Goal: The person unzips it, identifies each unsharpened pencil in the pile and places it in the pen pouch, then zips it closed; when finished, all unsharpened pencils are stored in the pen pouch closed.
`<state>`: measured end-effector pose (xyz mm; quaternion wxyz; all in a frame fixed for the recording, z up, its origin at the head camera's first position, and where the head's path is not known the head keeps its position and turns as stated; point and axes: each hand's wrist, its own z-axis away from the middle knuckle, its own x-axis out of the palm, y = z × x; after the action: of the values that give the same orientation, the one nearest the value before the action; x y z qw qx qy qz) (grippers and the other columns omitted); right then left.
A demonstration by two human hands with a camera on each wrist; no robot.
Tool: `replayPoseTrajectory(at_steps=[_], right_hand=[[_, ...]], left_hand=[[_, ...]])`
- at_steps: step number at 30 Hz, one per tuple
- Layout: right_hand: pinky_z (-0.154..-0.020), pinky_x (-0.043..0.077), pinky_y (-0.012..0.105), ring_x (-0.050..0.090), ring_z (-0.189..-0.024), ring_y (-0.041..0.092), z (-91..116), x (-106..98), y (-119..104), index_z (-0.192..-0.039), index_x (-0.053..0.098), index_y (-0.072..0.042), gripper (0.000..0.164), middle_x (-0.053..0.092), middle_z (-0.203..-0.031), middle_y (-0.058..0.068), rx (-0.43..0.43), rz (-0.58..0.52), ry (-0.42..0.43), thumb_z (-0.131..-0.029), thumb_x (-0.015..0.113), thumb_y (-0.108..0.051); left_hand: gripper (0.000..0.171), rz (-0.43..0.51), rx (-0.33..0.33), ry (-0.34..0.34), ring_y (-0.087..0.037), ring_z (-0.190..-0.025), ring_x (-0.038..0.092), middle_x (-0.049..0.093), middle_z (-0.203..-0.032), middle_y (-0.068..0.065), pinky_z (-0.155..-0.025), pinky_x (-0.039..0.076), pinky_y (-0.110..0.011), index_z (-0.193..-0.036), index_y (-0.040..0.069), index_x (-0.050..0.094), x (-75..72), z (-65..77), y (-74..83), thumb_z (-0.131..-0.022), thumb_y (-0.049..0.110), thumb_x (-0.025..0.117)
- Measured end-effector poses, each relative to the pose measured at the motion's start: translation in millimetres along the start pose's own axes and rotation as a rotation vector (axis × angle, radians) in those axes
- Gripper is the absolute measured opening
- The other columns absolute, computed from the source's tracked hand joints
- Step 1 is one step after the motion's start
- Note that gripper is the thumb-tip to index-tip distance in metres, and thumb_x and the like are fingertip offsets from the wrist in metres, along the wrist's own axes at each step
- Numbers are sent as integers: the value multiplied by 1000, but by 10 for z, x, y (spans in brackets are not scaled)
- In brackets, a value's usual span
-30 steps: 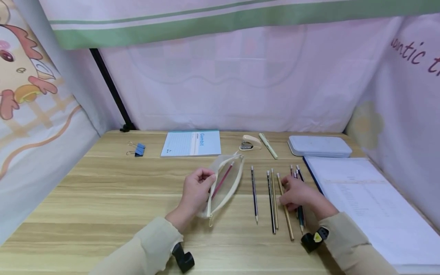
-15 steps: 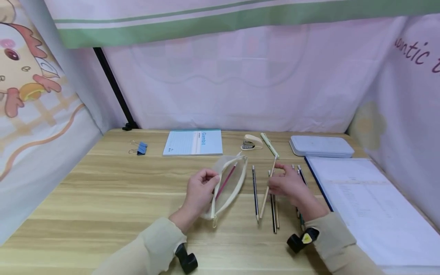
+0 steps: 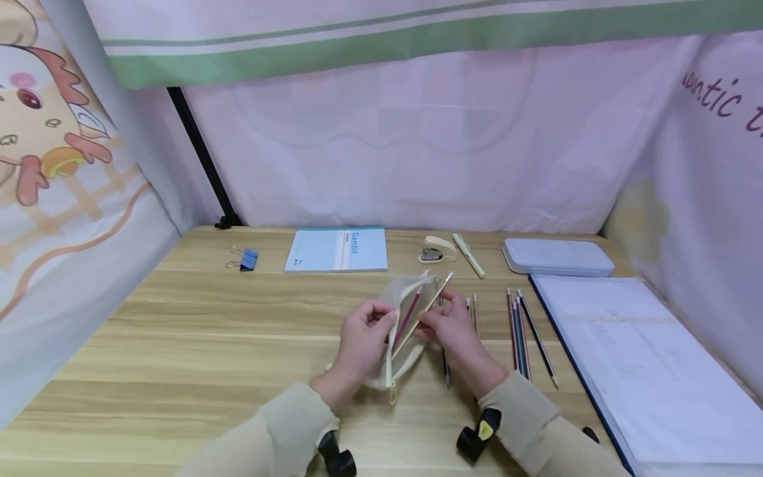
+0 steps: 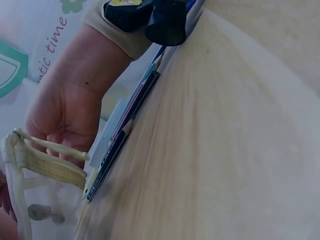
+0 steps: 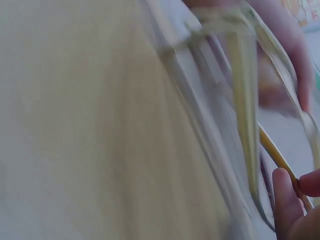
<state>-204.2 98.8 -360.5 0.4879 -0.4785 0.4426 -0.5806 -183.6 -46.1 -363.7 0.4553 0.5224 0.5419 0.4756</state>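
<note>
My left hand (image 3: 365,334) pinches the near-left edge of a see-through mesh zip pouch (image 3: 411,354), whose mouth gapes. Inside the pouch lies a dark pink pencil (image 3: 408,315). My right hand (image 3: 456,331) holds a gold pencil (image 3: 438,291) slanted at the pouch mouth, its lower end within the opening. In the right wrist view, thumb and finger pinch that gold pencil (image 5: 272,147) beside the blurred pouch zip (image 5: 245,110). Under and beside my right hand lie a dark pencil (image 3: 446,371) and other pencils, partly hidden. The left wrist view has the pouch (image 4: 50,195) at lower left.
Several pencils (image 3: 518,338) lie right of my right hand, beside a document folder (image 3: 644,358). At the back are a blue binder clip (image 3: 248,260), a notebook (image 3: 335,250), a stapler (image 3: 438,250), a pale green pen (image 3: 468,256) and a light pencil case (image 3: 557,256).
My right hand has picked the gold pencil up from the table and carried it left to the pouch mouth. My left hand keeps its hold on the pouch, shifted slightly right in view.
</note>
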Motion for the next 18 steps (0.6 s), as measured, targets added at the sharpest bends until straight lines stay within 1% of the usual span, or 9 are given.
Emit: replayPoseTrajectory(at_steps=[3, 6, 9, 12, 18], right_hand=[[-57, 53, 21, 58, -59, 10, 32, 61, 49, -133, 27, 4, 57, 55, -88, 13, 21, 24, -13, -82, 52, 10], [-57, 53, 22, 59, -59, 10, 51, 98, 70, -130, 31, 5, 53, 56, -85, 12, 52, 50, -21, -83, 53, 9], [-57, 53, 22, 58, -58, 10, 50, 121, 78, -129, 34, 6, 51, 56, -81, 9, 78, 82, -22, -82, 54, 8], [-57, 53, 22, 58, -58, 10, 43, 142, 95, -126, 35, 8, 49, 58, -79, 10, 78, 105, -21, -81, 53, 9], [-60, 54, 24, 58, -61, 12, 23, 175, 156, -126, 33, 11, 50, 58, -82, 13, 78, 113, -59, -79, 50, 12]], left_hand=[[11, 12, 23, 11, -7, -60, 51, 57, -72, -1, -54, 47, -18, -90, -7, 61, 27, -6, -7, -85, 2, 60], [11, 17, 42, 24, -6, -61, 52, 57, -73, -3, -55, 48, -18, -90, -7, 61, 38, -10, -3, -85, 2, 60], [11, 27, 44, 30, -6, -61, 52, 57, -74, -5, -54, 48, -19, -91, -8, 61, 43, -8, 2, -85, 2, 61], [12, 33, 32, 30, -7, -61, 52, 57, -74, -5, -54, 48, -19, -90, -8, 61, 45, -8, -1, -85, 2, 61], [11, 35, 24, 20, -7, -61, 52, 56, -73, -4, -54, 47, -19, -90, -8, 61, 50, -22, -32, -84, 2, 61]])
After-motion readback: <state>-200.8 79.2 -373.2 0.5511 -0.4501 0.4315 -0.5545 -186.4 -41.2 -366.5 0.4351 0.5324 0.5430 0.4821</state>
